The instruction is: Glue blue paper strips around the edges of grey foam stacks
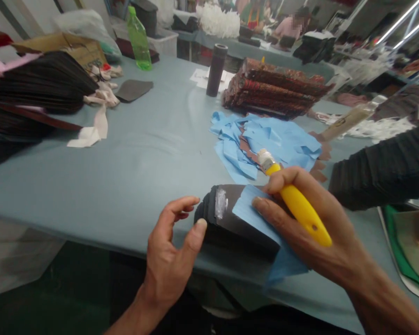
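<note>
My right hand (300,223) grips a yellow-handled brush (300,207), its pale tip pointing away from me, while its fingers press a blue paper piece (251,211) onto a stack of dark insole-shaped pieces (226,218) at the table's near edge. A white smear of glue (221,203) shows on the top dark piece. My left hand (172,253) is open with curled fingers, its thumb touching the stack's left end.
A heap of blue paper scraps (265,139) lies beyond the stack. Patterned reddish pieces (275,86), a dark cylinder (216,70), a green bottle (138,39) and black stacks (38,88) stand on the grey table (125,158). A dark ribbed stack (384,167) lies at right.
</note>
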{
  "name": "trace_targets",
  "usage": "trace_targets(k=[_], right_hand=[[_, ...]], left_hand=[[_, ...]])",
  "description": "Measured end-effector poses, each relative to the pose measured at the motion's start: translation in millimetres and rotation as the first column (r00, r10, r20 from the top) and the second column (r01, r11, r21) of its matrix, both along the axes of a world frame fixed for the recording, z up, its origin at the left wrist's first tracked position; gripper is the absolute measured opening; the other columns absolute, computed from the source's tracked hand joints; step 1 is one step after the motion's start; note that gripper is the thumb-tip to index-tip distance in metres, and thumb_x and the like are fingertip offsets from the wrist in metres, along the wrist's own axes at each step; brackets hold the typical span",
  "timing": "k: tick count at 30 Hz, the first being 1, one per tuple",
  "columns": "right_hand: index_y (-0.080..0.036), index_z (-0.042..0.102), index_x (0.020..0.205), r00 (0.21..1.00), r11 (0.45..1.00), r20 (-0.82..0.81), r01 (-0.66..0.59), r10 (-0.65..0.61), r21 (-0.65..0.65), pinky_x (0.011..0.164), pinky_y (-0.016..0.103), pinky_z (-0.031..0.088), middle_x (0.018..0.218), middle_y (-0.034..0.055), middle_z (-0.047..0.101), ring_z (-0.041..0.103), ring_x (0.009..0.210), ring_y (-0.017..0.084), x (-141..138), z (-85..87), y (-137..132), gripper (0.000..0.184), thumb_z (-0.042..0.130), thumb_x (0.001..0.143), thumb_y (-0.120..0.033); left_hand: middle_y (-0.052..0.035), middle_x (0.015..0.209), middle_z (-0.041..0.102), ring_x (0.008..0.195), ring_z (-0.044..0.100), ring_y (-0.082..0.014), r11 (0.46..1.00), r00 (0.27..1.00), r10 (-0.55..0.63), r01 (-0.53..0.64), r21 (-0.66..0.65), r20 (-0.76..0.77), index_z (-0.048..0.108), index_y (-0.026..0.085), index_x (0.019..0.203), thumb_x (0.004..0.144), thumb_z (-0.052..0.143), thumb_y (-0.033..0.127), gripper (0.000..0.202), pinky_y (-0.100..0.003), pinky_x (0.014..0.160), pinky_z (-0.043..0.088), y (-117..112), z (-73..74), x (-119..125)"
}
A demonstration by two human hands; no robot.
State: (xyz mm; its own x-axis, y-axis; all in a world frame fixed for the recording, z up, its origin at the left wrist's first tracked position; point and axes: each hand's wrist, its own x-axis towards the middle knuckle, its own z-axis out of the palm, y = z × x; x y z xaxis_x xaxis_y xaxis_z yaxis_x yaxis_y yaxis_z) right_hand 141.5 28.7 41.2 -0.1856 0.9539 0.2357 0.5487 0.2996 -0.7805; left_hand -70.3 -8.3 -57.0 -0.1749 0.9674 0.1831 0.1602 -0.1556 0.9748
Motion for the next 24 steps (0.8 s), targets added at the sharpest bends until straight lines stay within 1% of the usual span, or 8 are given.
trace_targets(k=[2, 4, 8, 11, 14, 17, 21, 24], right_hand=[[-0.026, 0.053, 0.095, 0.998, 0.997, 0.014, -0.062, 0.063, -0.049, 0.047, 0.023, 0.039, 0.076, -0.0061, 0.05, 0.045, 0.055, 0.009, -4, -0.6, 9, 0.014, 0.068, 0.096, -0.024], [-0.025, 0.053, 0.094, 0.993, 0.989, 0.033, -0.113, 0.116, -0.1, 0.051, 0.023, 0.041, 0.079, -0.0048, 0.052, 0.047, 0.059, 0.01, -8, -1.7, 16, 0.014, 0.067, 0.096, -0.025], [-0.026, 0.053, 0.095, 0.98, 0.963, 0.058, -0.175, 0.19, -0.206, 0.055, 0.025, 0.041, 0.076, -0.0046, 0.051, 0.047, 0.06, 0.011, -11, -3.7, 25, 0.014, 0.066, 0.099, -0.029], [-0.026, 0.053, 0.095, 0.977, 0.952, 0.064, -0.185, 0.206, -0.246, 0.054, 0.026, 0.04, 0.076, -0.0053, 0.05, 0.046, 0.059, 0.012, -12, -5.2, 30, 0.014, 0.067, 0.098, -0.03], [-0.026, 0.054, 0.096, 0.976, 0.95, 0.072, -0.179, 0.203, -0.257, 0.057, 0.027, 0.042, 0.077, -0.0049, 0.052, 0.047, 0.061, 0.012, -14, -6.9, 34, 0.015, 0.069, 0.096, -0.03], [-0.026, 0.055, 0.094, 0.974, 0.95, 0.093, -0.179, 0.209, -0.257, 0.059, 0.028, 0.043, 0.076, -0.0044, 0.052, 0.048, 0.062, 0.014, -15, -8.0, 38, 0.015, 0.07, 0.093, -0.029], [-0.027, 0.054, 0.09, 0.965, 0.942, 0.133, -0.181, 0.225, -0.283, 0.057, 0.031, 0.041, 0.074, -0.0052, 0.051, 0.047, 0.06, 0.014, -17, -6.3, 43, 0.015, 0.069, 0.09, -0.028], [-0.027, 0.052, 0.088, 0.961, 0.935, 0.132, -0.197, 0.244, -0.295, 0.054, 0.033, 0.036, 0.07, -0.0059, 0.048, 0.044, 0.057, 0.014, -18, -4.4, 46, 0.018, 0.07, 0.089, -0.029]], left_hand=[[-0.0059, 0.136, 0.073, 0.125, 0.067, -0.0214, 0.995, 0.993, -0.083, 0.087, -0.051, 0.079, 0.068, 0.025, 0.13, 0.101, 0.068, 0.042, 0.034, -0.033, 0.107, 0.053, 13, -4.0, -5], [-0.0084, 0.141, 0.07, 0.13, 0.065, -0.0239, 0.984, 0.978, -0.147, 0.16, -0.079, 0.147, 0.066, 0.023, 0.133, 0.102, 0.066, 0.044, 0.037, -0.036, 0.109, 0.053, 21, -6.4, -5], [-0.0101, 0.143, 0.068, 0.127, 0.066, -0.0257, 0.963, 0.949, -0.213, 0.244, -0.117, 0.231, 0.065, 0.023, 0.135, 0.102, 0.066, 0.045, 0.04, -0.04, 0.111, 0.052, 25, -9.2, -2], [-0.0096, 0.144, 0.067, 0.124, 0.068, -0.026, 0.946, 0.922, -0.252, 0.299, -0.127, 0.295, 0.063, 0.024, 0.138, 0.103, 0.066, 0.044, 0.04, -0.041, 0.112, 0.052, 25, -12.1, 0], [-0.0092, 0.145, 0.067, 0.123, 0.068, -0.0266, 0.937, 0.904, -0.27, 0.326, -0.126, 0.331, 0.063, 0.026, 0.138, 0.103, 0.066, 0.043, 0.039, -0.041, 0.109, 0.054, 26, -15.3, 0], [-0.0096, 0.143, 0.068, 0.119, 0.069, -0.0268, 0.934, 0.902, -0.278, 0.334, -0.126, 0.33, 0.064, 0.026, 0.137, 0.103, 0.067, 0.044, 0.039, -0.04, 0.106, 0.056, 26, -17.3, -1], [-0.0075, 0.139, 0.07, 0.116, 0.07, -0.0251, 0.931, 0.899, -0.286, 0.343, -0.126, 0.331, 0.066, 0.028, 0.136, 0.102, 0.067, 0.043, 0.037, -0.039, 0.106, 0.056, 27, -17.3, -2], [-0.0065, 0.136, 0.072, 0.114, 0.071, -0.0239, 0.933, 0.904, -0.272, 0.332, -0.14, 0.328, 0.067, 0.028, 0.133, 0.102, 0.067, 0.043, 0.035, -0.036, 0.104, 0.056, 29, -16.2, -2]])
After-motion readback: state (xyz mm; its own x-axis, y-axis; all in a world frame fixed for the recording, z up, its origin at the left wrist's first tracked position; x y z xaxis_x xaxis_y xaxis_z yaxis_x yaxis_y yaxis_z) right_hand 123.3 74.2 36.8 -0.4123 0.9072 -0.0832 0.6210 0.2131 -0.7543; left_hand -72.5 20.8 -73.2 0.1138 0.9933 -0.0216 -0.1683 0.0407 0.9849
